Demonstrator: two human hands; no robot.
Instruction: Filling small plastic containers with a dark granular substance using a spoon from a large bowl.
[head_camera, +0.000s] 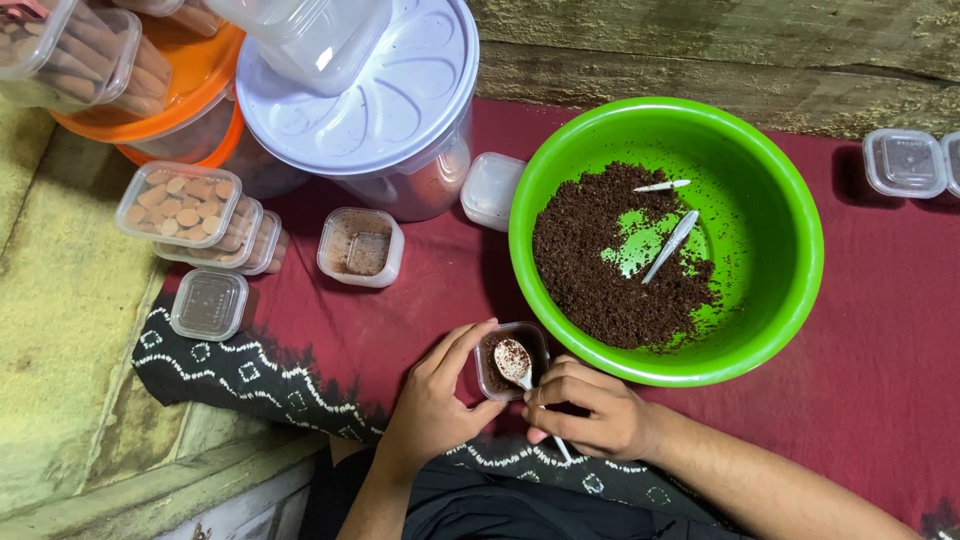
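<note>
My left hand (432, 400) grips the side of a small clear plastic cup (496, 382) with dark brown crumbs inside, resting on the maroon cloth (400, 320). My right hand (590, 410) holds a white plastic spoon (514, 362), its bowl dusted with crumbs and sitting over the cup. Just to the right stands a green bowl (780, 200) with a heap of dark brown crumbs (600, 270). Two white plastic spoons (672, 243) lie inside the bowl.
A large clear tub with a white lid (370, 110) stands behind, next to orange-lidded tubs (190, 80). Small lidded boxes of biscuits (180, 203), an open cup (360, 246), a lidded cup (208, 303) and more small containers (905, 162) sit around. A wooden wall runs along the top.
</note>
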